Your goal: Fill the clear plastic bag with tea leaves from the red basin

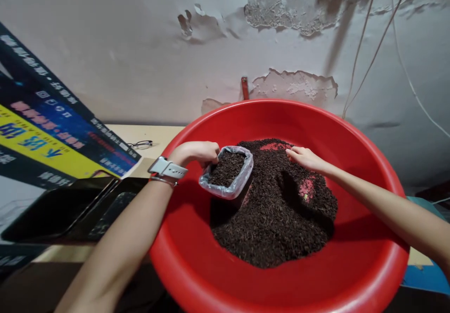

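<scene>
A big red plastic basin [372, 172] holds a heap of dark dry loose tea leaves [270, 233]. Inside it, on the left of the heap, stands a small box lined with a clear plastic bag [235, 191], filled with the same leaves. My left hand [204, 152] grips the far left edge of the lined box, fingers curled over the bag's rim. At the heap's far right side is my right hand [305, 158], closed with thumb and fingers together just above the leaves. What it pinches, if anything, is hidden.
Behind the basin rises a white wall [140, 45] with peeling plaster and hanging cables [365, 45]. To the left are a printed cardboard box [52, 130], a black tray [52, 209] and glasses [142, 143] on a pale table [158, 134].
</scene>
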The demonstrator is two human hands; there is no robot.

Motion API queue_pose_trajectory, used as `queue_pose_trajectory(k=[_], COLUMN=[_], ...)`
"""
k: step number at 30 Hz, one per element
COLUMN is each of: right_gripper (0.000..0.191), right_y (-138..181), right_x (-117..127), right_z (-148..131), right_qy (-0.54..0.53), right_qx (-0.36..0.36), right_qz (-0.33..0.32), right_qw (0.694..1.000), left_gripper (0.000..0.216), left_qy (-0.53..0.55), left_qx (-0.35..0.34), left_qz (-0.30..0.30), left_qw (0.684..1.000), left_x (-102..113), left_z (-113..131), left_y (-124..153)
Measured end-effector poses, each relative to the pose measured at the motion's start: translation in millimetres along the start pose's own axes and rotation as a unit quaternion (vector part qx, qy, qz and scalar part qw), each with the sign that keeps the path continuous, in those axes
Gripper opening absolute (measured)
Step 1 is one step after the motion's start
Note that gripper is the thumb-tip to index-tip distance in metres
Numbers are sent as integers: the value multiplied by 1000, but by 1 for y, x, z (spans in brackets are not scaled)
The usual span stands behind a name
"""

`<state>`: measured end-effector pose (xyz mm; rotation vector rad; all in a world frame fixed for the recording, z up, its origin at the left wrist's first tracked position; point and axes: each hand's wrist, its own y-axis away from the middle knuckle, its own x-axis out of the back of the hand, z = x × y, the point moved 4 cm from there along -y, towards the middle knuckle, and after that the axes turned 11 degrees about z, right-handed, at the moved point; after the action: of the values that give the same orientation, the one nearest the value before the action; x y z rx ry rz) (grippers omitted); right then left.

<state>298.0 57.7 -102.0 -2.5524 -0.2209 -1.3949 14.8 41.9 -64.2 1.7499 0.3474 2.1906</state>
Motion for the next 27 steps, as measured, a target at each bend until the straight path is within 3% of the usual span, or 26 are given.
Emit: queue_pose_trajectory(k=[4, 9, 14, 17, 20, 23, 27], right_gripper=[35, 27, 25, 32, 43, 52, 56], right_y=[0, 6, 11, 12, 7, -8, -34], right_x=[-10, -47, -55, -43, -34, -39, -59], right_z=[9, 30, 24, 3, -23, -50, -80], right_qy=[31, 106, 110, 39, -119, -235, -292], right_qx=[-11, -9, 6, 9, -35, -92, -99], right_qz=[-16, -117, -106, -84, -104, -146, -172], right_qw=[999, 987, 988, 996, 987, 957, 936], left_gripper=[13, 25, 42, 56, 68, 73, 72], left_qy=[23, 116, 128, 99, 88, 82, 90], left_qx=[-8, 25, 59, 79, 77, 71, 69], left_qz=[8, 52, 60, 64, 74, 58, 33], left_qw=[1000, 992, 988, 990, 990, 992, 993], left_x=[0, 5, 6, 4, 4, -3, -19], left_z=[0, -3, -9, -11, -11, -12, -18], left_y=[0, 4, 2, -3, -7, -4, 7])
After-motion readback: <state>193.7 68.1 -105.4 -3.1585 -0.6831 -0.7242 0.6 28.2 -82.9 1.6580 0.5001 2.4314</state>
